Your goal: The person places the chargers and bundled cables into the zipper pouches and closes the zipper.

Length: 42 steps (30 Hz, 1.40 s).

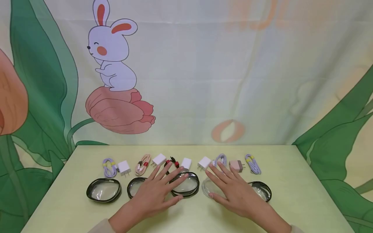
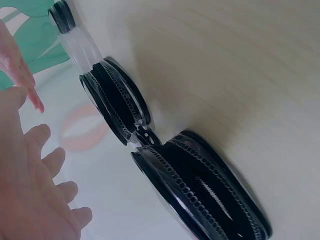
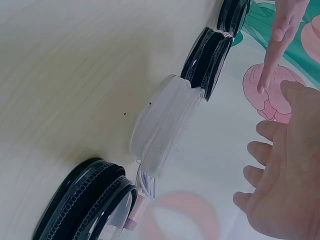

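Note:
My left hand (image 1: 152,195) is held over the row of pouches with fingers spread and nothing in its grasp. In the head view it partly covers a black-edged clear zip pouch (image 1: 132,187), and its fingertips overlap another black-edged pouch (image 1: 186,194). My right hand (image 1: 237,194) is spread too, overlapping a clear pouch with pale trim (image 1: 207,187) and part of the black-edged pouch (image 1: 263,191) on the right. Both wrist views show the hands raised above the pouches. One more black-edged pouch (image 1: 104,191) lies at the far left.
Behind the pouches, coiled cables and plug chargers form a row: a purple cable (image 1: 109,168), white charger (image 1: 124,167), pink cable (image 1: 142,165), black-and-red cable (image 1: 176,163), pink charger (image 1: 236,165), and others. A printed curtain (image 1: 186,81) hangs behind the table (image 1: 306,200).

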Each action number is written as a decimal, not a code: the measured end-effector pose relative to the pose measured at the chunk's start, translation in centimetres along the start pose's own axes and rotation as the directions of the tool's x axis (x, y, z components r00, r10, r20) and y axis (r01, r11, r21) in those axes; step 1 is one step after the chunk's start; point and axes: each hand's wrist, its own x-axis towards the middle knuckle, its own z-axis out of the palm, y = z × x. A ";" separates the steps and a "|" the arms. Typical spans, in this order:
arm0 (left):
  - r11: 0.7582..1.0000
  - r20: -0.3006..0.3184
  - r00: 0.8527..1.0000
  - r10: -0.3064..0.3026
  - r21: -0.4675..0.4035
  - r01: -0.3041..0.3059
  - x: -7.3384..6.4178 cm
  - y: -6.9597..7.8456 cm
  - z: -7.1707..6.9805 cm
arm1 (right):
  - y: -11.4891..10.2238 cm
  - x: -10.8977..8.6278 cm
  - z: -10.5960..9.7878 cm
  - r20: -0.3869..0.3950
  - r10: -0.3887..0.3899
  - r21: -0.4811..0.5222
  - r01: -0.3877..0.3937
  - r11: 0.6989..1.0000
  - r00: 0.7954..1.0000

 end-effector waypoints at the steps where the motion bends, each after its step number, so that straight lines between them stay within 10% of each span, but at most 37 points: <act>1: 1.000 -0.001 1.000 0.004 -0.002 -0.004 -0.1 0.0 0.0 | 0.0 0.1 0.0 0.000 -0.005 0.001 0.005 1.000 1.000; 15: 0.994 -0.110 0.991 0.081 0.084 -0.071 -2.0 -0.9 -0.8 | -0.8 1.0 -0.4 -0.057 -0.045 0.035 0.047 0.998 0.997; 33: 0.980 -0.287 0.939 0.189 0.116 -0.162 -5.6 -2.3 0.0 | -2.6 2.4 0.7 -0.052 -0.104 0.093 0.109 0.990 0.993; 42: 0.986 -0.281 0.950 0.137 0.131 -0.104 -7.8 -2.8 0.0 | -3.9 3.4 1.1 -0.068 -0.130 0.083 0.136 0.987 0.989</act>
